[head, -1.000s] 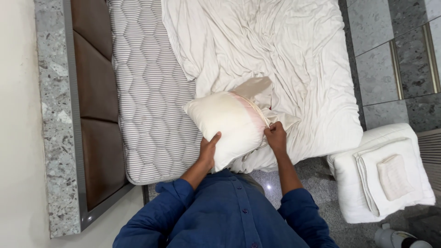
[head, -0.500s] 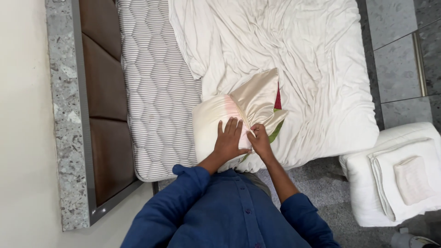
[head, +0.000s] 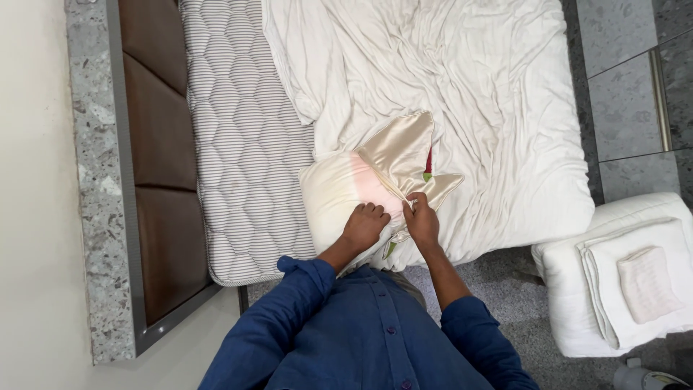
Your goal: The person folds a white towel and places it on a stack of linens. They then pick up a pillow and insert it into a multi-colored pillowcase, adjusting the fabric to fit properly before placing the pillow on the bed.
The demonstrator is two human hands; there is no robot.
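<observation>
A cream pillow (head: 333, 198) lies at the near edge of the bed, partly inside a shiny beige pillowcase (head: 401, 152) whose loose end spreads toward the rumpled white sheet (head: 462, 94). My left hand (head: 363, 226) presses on the pillow with curled fingers. My right hand (head: 421, 219) pinches the pillowcase's open edge right beside it. A bit of red and green print shows under the case.
The bare quilted mattress (head: 238, 137) shows on the left, against a brown padded headboard (head: 155, 152) and a speckled stone ledge (head: 90, 180). A white stool with folded white towels (head: 635, 282) stands at the right on a grey floor.
The pillow has gone from lifted to lying on the bed. Both hands have come together at the case's opening, and more of the pillowcase is spread out beyond the pillow.
</observation>
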